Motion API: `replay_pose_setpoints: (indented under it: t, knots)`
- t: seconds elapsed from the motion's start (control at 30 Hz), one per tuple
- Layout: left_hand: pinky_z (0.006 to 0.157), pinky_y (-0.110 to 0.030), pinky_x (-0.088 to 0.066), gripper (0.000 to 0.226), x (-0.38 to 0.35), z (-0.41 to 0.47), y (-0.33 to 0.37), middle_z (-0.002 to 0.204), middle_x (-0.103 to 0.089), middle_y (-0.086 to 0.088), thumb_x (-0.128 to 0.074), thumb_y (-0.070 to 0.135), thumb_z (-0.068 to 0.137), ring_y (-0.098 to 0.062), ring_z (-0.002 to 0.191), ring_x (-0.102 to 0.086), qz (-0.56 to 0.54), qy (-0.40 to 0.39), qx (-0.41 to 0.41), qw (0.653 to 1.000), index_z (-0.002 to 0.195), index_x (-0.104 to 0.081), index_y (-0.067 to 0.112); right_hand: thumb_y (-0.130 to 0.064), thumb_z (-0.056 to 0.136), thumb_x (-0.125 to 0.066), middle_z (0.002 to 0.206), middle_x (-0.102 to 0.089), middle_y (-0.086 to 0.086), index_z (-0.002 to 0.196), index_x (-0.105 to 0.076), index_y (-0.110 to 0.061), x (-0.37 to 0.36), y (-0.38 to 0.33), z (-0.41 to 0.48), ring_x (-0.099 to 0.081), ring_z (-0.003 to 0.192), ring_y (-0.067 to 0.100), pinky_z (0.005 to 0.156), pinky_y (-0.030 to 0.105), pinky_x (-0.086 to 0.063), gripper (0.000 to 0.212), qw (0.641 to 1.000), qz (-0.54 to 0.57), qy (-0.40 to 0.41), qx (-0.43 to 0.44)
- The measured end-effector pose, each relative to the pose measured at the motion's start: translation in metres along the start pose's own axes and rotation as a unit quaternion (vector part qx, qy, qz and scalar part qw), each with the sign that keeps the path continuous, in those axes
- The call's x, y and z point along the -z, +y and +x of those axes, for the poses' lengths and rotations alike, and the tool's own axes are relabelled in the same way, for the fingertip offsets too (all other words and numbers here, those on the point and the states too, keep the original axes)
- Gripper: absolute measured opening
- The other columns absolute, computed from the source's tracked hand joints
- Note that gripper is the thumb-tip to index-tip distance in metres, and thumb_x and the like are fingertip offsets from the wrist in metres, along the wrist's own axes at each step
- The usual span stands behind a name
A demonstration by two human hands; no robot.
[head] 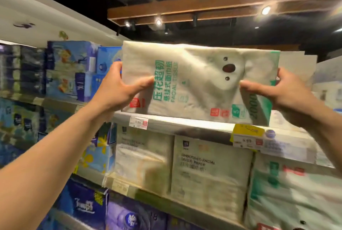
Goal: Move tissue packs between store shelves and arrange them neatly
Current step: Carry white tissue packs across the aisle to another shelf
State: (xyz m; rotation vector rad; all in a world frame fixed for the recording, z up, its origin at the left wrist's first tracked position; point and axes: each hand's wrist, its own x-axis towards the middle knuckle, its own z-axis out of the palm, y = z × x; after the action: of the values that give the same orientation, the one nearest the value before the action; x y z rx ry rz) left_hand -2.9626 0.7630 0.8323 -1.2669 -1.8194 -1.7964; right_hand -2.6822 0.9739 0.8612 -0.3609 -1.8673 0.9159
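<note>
A white tissue pack (199, 81) with green lettering and a bear face stands on its long edge at the front of the top shelf (185, 123). My left hand (120, 89) grips its left end, thumb across the front. My right hand (273, 89) grips its right end the same way. The fingers of both hands are hidden behind the pack.
More white packs (296, 66) stand behind on the top shelf. Blue tissue boxes (74, 70) fill the shelves to the left. Below sit cream embossed tissue packs (209, 172) and a green-and-white pack (296, 196). Price tags (248, 137) hang on the shelf edge.
</note>
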Motion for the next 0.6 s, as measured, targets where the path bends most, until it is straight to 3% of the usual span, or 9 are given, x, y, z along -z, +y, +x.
replay_pose_setpoints:
  t: [0.07,0.13,0.23,0.33,0.43,0.5,0.6]
  knots:
    - [0.075,-0.013,-0.048,0.073,-0.014,0.032,-0.019,0.107,-0.061,0.012,-0.082,0.049,0.069,0.003,0.095,-0.060,0.008,-0.004,0.001,1.000,0.124,-0.045,0.017,-0.037,0.060,-0.082,0.103,-0.073,-0.006,0.110,-0.062,-0.026,-0.005,0.006,0.030,-0.074,0.088,0.017,0.066,0.035,-0.060,0.056,1.000,-0.028,-0.002,-0.008]
    - [0.082,-0.024,-0.052,0.079,-0.031,0.057,-0.043,0.113,-0.061,0.006,-0.083,0.052,0.067,-0.009,0.102,-0.062,0.016,-0.004,0.011,1.000,0.125,-0.045,0.015,-0.039,0.061,-0.084,0.110,-0.072,-0.004,0.122,-0.061,-0.022,-0.014,0.021,0.056,-0.070,0.095,0.018,0.069,0.039,-0.057,0.067,0.998,-0.060,0.002,-0.020]
    - [0.095,-0.045,-0.053,0.087,-0.054,0.090,-0.083,0.115,-0.064,0.001,-0.082,0.064,0.057,-0.019,0.107,-0.063,0.028,-0.025,0.029,0.999,0.121,-0.046,0.018,-0.033,0.061,-0.088,0.106,-0.073,-0.005,0.120,-0.064,-0.021,-0.031,0.050,0.085,-0.069,0.094,0.015,0.066,0.034,-0.054,0.065,0.996,-0.075,0.019,-0.035]
    - [0.096,-0.048,-0.052,0.087,-0.073,0.116,-0.114,0.113,-0.066,0.000,-0.088,0.060,0.057,-0.023,0.108,-0.064,0.025,-0.047,0.044,0.998,0.120,-0.044,0.021,-0.020,0.068,-0.090,0.100,-0.073,-0.006,0.115,-0.064,-0.022,-0.050,0.073,0.104,-0.068,0.092,0.012,0.062,0.027,-0.051,0.054,0.995,-0.077,0.033,-0.055]
    - [0.097,-0.046,-0.052,0.092,-0.083,0.142,-0.135,0.116,-0.066,-0.002,-0.091,0.048,0.063,-0.024,0.111,-0.063,0.069,-0.071,0.036,0.994,0.134,-0.040,0.020,-0.014,0.070,-0.090,0.094,-0.076,-0.007,0.108,-0.066,-0.029,-0.064,0.091,0.119,-0.070,0.089,0.012,0.053,0.022,-0.054,0.047,0.990,-0.111,0.010,-0.089]
    - [0.093,-0.045,-0.052,0.103,-0.083,0.154,-0.146,0.121,-0.065,-0.003,-0.092,0.049,0.061,-0.026,0.112,-0.061,0.105,-0.084,0.019,0.991,0.142,-0.034,0.023,-0.021,0.065,-0.094,0.100,-0.077,-0.004,0.117,-0.063,-0.032,-0.072,0.100,0.126,-0.073,0.093,0.016,0.061,0.035,-0.060,0.062,0.982,-0.146,-0.005,-0.122]
    - [0.082,-0.044,-0.052,0.103,-0.084,0.159,-0.164,0.119,-0.064,-0.007,-0.089,0.056,0.060,-0.033,0.111,-0.060,0.187,-0.107,-0.004,0.976,0.139,-0.032,0.024,-0.020,0.063,-0.095,0.102,-0.076,0.000,0.119,-0.062,-0.027,-0.085,0.111,0.134,-0.073,0.095,0.021,0.074,0.050,-0.062,0.066,0.972,-0.176,0.006,-0.153]
